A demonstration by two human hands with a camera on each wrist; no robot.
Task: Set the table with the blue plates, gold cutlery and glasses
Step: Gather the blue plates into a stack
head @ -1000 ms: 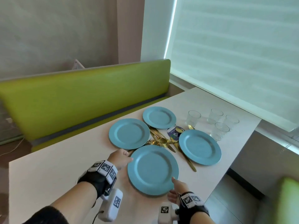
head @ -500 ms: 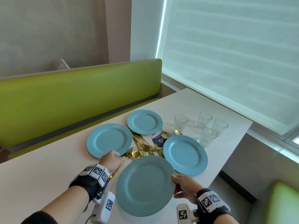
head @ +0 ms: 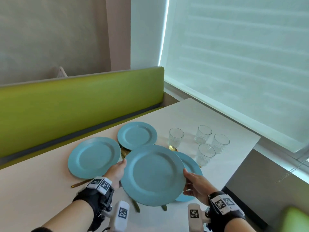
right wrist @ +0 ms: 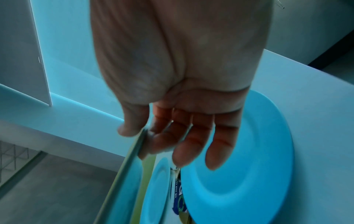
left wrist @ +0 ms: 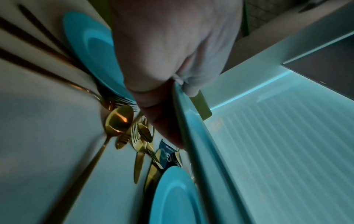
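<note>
A blue plate (head: 153,174) hangs level above the table between both hands. My left hand (head: 122,164) pinches its left rim, thumb on top (left wrist: 178,87). On the right rim my right hand (head: 185,180) holds it with the thumb above and fingers (right wrist: 191,144) below. Three more blue plates lie on the table: one at the left (head: 93,157), one farther back (head: 137,135), and one at the right (head: 192,164) half hidden by the held plate. Gold cutlery (left wrist: 122,121) lies in a heap under it. Several clear glasses (head: 205,154) stand at the right.
The white table (head: 33,190) ends close by on the right, just past the glasses. A green bench (head: 75,106) runs along its far side under a blinded window (head: 242,64). A small blue packet (left wrist: 168,156) lies among the cutlery.
Both hands have lifted the near plate off the table and raised it; it now covers the cutlery heap and part of the right plate.
</note>
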